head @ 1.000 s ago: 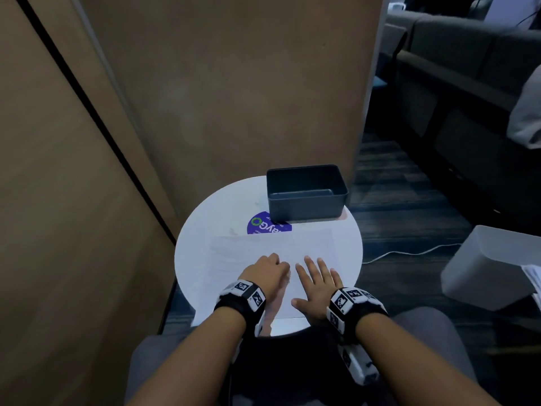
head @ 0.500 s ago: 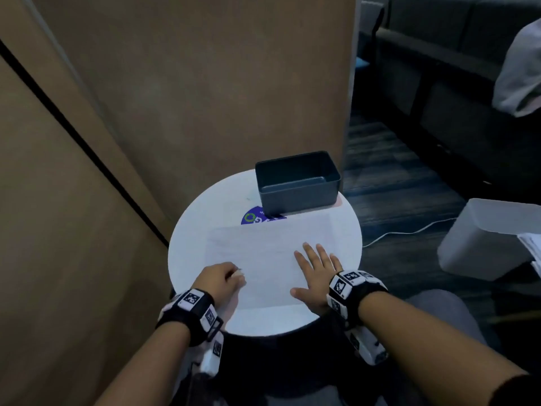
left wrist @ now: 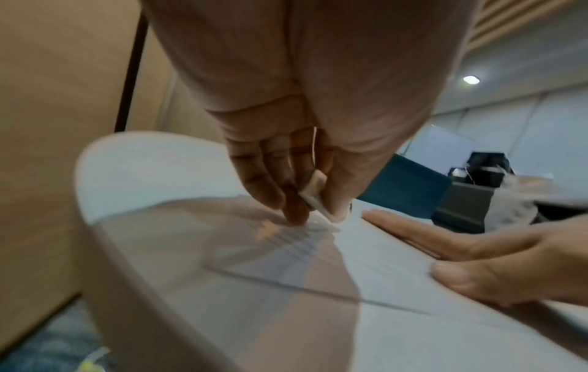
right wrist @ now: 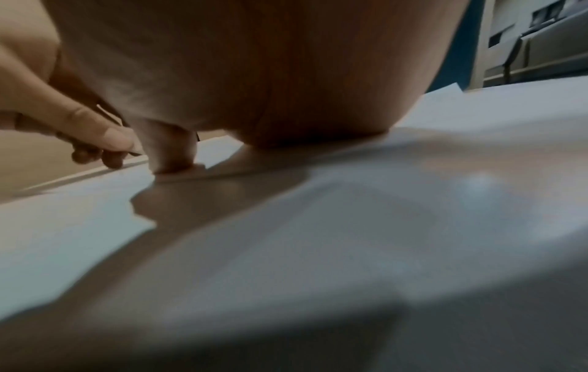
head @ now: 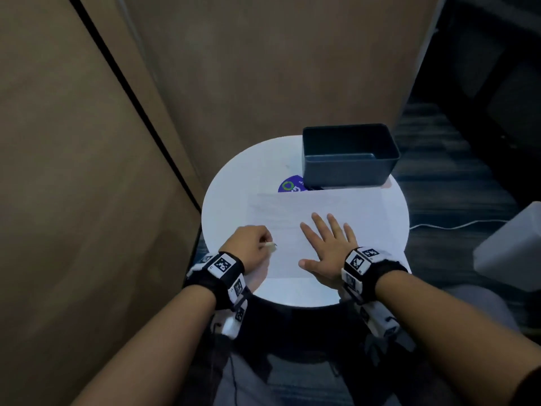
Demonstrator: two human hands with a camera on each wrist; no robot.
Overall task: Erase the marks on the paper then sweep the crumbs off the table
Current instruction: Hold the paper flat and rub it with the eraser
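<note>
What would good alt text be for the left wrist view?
A left hand pinches a small white eraser against a sheet of paper on a round white table, while the right hand lies flat on the sheet.

the purple sticker point(head: 289, 186) at twelve o'clock on the table is half hidden under the paper point(head: 316, 206) and bin point(head: 348, 168). marks on the paper are too faint to read. the right wrist view is mostly blur.

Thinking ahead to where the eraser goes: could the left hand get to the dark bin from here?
Probably yes. The left hand, pinching the eraser, has only flat paper and table before the bin.
</note>
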